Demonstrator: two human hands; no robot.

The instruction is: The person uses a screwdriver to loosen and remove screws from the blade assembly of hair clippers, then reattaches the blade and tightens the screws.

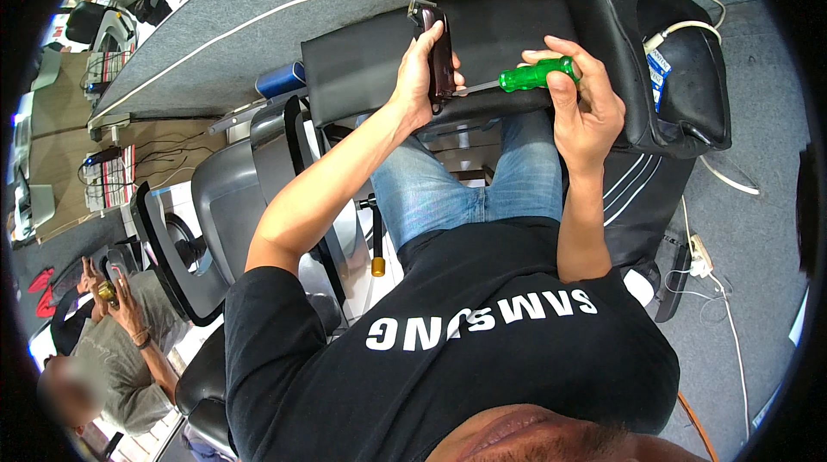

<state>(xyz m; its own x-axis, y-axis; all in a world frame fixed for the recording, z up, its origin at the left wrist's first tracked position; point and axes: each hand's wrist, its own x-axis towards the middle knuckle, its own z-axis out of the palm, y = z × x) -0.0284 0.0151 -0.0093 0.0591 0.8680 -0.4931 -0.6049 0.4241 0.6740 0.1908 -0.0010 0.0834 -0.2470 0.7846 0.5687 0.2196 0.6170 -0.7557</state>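
left hand point(419, 74) wraps closed around a dark maroon hair clipper point(439, 53), held upright above the person's knees. right hand point(582, 104) grips a green-handled screwdriver point(525, 77), its tip touching the clipper's side. if the tip slips it could jab the left palm. a black bag point(689, 109) beside them holds a blue-and-white box point(659, 74).

Both hands raised ahead, left hand point(420, 74) and right hand point(584, 104) each curled closed.
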